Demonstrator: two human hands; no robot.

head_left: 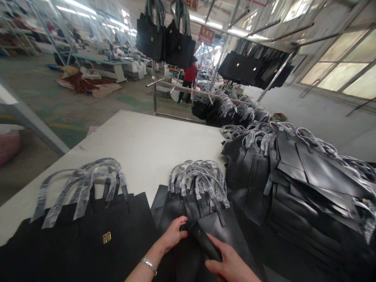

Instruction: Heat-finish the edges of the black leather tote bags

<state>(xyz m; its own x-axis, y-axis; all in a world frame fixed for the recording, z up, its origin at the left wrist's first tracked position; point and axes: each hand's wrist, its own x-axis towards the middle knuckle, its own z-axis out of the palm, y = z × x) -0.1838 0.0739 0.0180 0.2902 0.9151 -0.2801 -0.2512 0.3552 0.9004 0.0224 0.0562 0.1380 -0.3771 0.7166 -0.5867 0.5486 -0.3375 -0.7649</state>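
A narrow, folded black leather piece (205, 243) with a small spot near its upper end is held between both hands. My left hand (172, 236), with a silver bracelet at the wrist, pinches its upper left end. Around its lower right part my right hand (225, 256) is closed. Right beneath them lies a stack of black leather handbags (232, 227), their handles (199, 176) wrapped in clear plastic. To the left, another black handbag (73, 243) with a gold clasp (106, 237) lies on the table, its wrapped handles upright. Whether the held piece joins a bag is hidden.
A large pile of black leather handbags (311, 192) covers the right side of the white table (141, 137). Behind the table, a metal rack (182, 117) carries hanging black bags (255, 68). A person in red (190, 74) stands farther back among workbenches.
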